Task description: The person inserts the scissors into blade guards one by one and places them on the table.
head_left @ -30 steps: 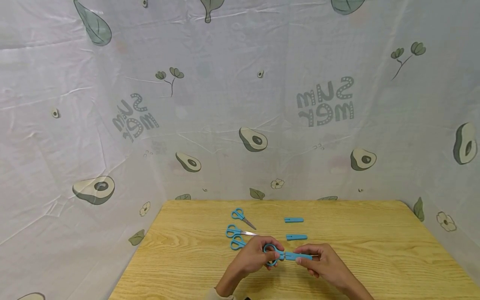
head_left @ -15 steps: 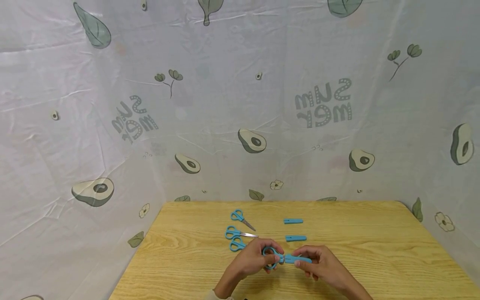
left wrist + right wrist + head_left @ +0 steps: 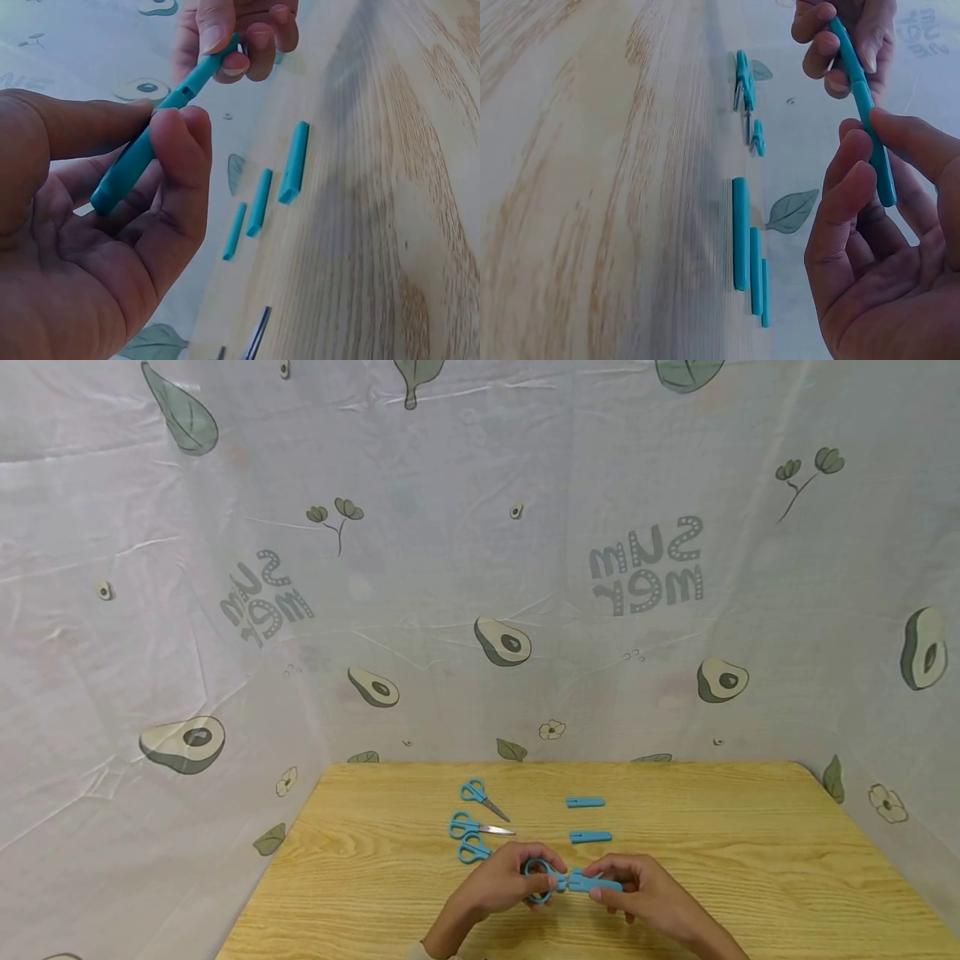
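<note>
My left hand (image 3: 501, 887) grips a pair of scissors by its blue handles (image 3: 124, 178), with thumb and fingers pinching near the pivot. The blades are inside a blue blade cap (image 3: 597, 885), which my right hand (image 3: 651, 895) pinches between thumb and fingers. In the right wrist view the cap (image 3: 880, 166) lines up with the scissors (image 3: 847, 51), end to end. The head view shows a narrow gap between handles and cap. Both hands are raised above the wooden table.
More blue-handled scissors lie left of centre: one at the back (image 3: 474, 790), one in the middle (image 3: 463, 825), one in front (image 3: 472, 847), its blades behind my left hand. Loose caps (image 3: 585, 802) (image 3: 591, 837) lie to the right; the left wrist view shows a third cap (image 3: 295, 163).
Both hands have come slightly down and nearer to me with the scissors and cap. The grips look the same, and the things on the table have not moved.
</note>
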The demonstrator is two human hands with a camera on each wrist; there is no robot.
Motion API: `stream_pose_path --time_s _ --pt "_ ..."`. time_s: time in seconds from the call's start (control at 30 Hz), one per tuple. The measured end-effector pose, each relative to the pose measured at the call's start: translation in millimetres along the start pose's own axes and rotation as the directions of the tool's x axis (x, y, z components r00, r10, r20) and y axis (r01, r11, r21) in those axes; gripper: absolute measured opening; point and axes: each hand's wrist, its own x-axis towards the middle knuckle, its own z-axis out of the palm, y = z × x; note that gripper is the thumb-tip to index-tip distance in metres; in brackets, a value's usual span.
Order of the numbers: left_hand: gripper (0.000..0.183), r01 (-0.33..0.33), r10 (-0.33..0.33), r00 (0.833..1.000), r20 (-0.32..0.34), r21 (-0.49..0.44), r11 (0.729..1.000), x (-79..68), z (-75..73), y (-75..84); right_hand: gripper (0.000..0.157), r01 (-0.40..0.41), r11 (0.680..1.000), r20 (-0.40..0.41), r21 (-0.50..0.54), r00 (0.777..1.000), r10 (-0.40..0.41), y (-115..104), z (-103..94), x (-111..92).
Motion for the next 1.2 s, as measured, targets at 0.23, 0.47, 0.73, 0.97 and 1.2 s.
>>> stream_pose_path --time_s 0.23,0.47,0.73,0.97,1.2 --pt "0.017 0.013 -0.013 1.000 0.016 -0.021 1.000 -3.1 -3.5 -8.3 0.034 0.002 1.000 0.040 0.002 0.999 -0.002 5.2 -1.7 -0.6" --pt "0.025 0.041 -0.040 0.999 0.027 -0.056 0.998 -7.3 -5.5 -13.6 0.033 0.038 0.999 0.077 0.018 0.996 -0.040 11.4 -2.0 -2.2" --pt "0.031 0.069 -0.069 0.998 0.007 -0.075 0.995 -6.6 -8.4 -15.3 0.030 0.053 0.999 0.077 0.005 0.996 -0.053 10.1 -6.1 -2.0" --pt "0.030 0.087 -0.087 0.996 -0.020 -0.012 0.996 -13.5 -13.6 -19.1 0.024 -0.022 1.000 0.059 -0.010 0.998 0.022 9.1 -3.9 -3.3" --pt "0.026 0.070 -0.070 0.998 0.009 0.035 0.997 -18.0 -20.1 -22.7 0.020 -0.038 0.998 0.047 -0.055 0.998 0.041 11.0 -0.8 -6.4"
